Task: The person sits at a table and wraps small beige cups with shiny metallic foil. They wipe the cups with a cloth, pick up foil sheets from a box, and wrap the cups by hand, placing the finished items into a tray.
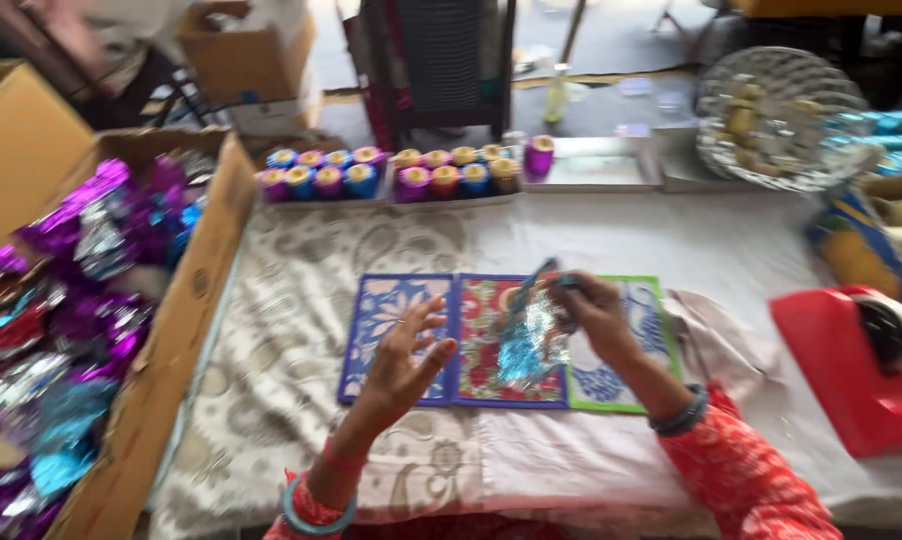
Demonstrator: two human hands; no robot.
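Note:
My right hand [599, 315] pinches a shiny blue foil piece [531, 335] by its top, and the foil hangs over three patterned mats [401, 330] laid side by side on the cloth. My left hand [403, 360] hovers open with fingers spread, just left of the foil, above the blue mat. Both wrists wear bangles, and the sleeves are red.
A cardboard box [186, 310] at left is full of purple, silver and blue foil pieces [66, 300]. Trays of small coloured round pots [396, 172] line the far edge. A red tape dispenser [851, 365] sits at right, a round silver plate [781, 120] behind it.

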